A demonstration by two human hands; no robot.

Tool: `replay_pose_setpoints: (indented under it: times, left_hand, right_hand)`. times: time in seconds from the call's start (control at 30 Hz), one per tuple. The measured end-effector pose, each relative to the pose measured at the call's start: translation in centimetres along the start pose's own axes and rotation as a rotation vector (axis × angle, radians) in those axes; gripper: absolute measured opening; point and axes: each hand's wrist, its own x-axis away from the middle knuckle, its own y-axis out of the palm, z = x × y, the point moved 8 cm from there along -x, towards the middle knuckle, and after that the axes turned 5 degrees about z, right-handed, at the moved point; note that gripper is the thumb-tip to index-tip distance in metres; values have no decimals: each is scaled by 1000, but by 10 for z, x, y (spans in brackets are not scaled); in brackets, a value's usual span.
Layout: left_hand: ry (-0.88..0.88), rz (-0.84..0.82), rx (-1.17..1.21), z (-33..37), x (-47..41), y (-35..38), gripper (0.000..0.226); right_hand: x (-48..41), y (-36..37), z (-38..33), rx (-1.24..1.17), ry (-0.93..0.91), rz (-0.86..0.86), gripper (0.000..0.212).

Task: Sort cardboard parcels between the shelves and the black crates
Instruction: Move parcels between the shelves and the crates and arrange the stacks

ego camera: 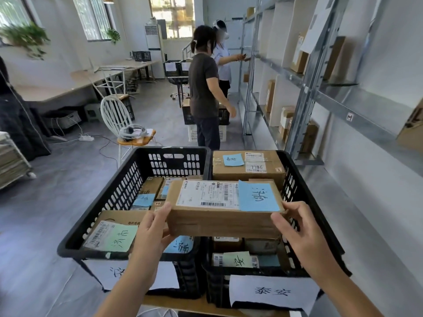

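The flat brown cardboard parcel (225,216), with a white label and a blue note, hangs level over the seam between two slotted crates. In the left black crate (100,216) the parcels lie well below the rim; in the right black crate (320,213) a large brown box (231,172) reaches rim height. The left hand (152,234) pinches the parcel's left end, thumb on top. The right hand (299,234) curls round the right end. Both forearms reach forward. Grey metal shelves (304,92) stand to the right.
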Motion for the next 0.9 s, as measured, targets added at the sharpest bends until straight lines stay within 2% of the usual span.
replay_pose_setpoints:
  times: [0.07,0.2,0.33,0.4,0.53,0.73,0.9]
  left_hand:
    - [9,-37,57,1,1,4,70]
    - [30,-76,106,1,4,12,75]
    - [48,-91,92,0,3,9,80]
    - [42,-68,79,3,-3,2,78]
    - [58,-68,8,16,-20,-10,62]
    - [80,-19,-103,27,-61,-35,34]
    - [157,109,-142,54,-109,-79,25]
  right_hand:
    - [-3,-6,2,-59,57,45,30]
    - [-11,-10,23,-70,285,123,55]
    - [-7,8,51,-197,590,30,75]
    - [-7,22,50,-280,676,-51,75]
    - [-25,37,49,-289,683,1,69]
    - [-60,72,27,-273,596,23,70]
    - [-97,116,6,-352,586,45,43]
